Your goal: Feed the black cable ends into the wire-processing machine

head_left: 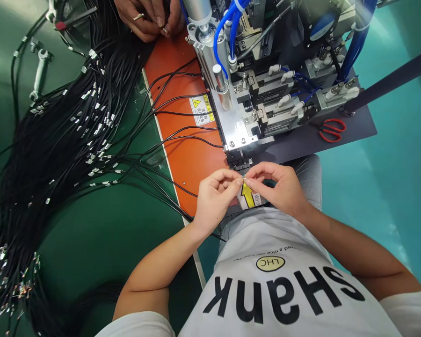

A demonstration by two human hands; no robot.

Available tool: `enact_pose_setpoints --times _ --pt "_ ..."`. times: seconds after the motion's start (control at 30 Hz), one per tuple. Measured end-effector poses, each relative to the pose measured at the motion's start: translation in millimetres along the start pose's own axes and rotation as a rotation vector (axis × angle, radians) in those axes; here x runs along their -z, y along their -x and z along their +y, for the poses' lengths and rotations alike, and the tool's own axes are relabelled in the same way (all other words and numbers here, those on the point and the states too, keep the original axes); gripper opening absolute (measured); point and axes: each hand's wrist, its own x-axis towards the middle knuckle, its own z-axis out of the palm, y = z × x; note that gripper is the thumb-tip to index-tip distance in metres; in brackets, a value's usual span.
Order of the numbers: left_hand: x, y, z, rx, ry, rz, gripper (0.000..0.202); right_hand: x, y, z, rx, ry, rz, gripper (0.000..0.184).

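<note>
At the centre of the frame, we are watching a person's bare left hand (214, 194) and bare right hand (279, 187) meeting fingertip to fingertip above a white label with a thick yellow arrow (247, 194). Both hands are pinching, thumb against forefinger, on a thin, pale, wire-like sliver (245, 178) — a piece so small that we are not making out its ends. It is sitting between the two grips, just below the lower edge of a silver metal machine (228, 105) with blue plastic tubes (215, 42).

We are judging the step in hand to be fine finger work on that one piece, perhaps straightening or parting it; which of these, we are not able to tell. The next move, we are reckoning, is calling for light, even pressure and steady wrists, since a slack pinch is risking a drop.

Across the left side of the frame, we are seeing a thick spread of black cables with small silvery tags (91, 121) lying over a dark green table (91, 248), several strands running across an orange panel (182, 164) toward the machine. Some are passing under the left wrist; whether one is joining the sliver, we are not seeing. At top centre, a co-worker's ringed hand (140, 18) is fingering a small piece — and red-handled scissors (331, 130) are resting at right.
</note>
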Motion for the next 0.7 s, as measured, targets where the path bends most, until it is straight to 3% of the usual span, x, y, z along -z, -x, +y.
enact_pose_setpoints --times 0.7 --pt "-1.8 -0.6 -4.0 0.015 -0.016 -0.001 0.025 -4.1 6.0 7.0 -0.084 0.039 0.049 0.011"
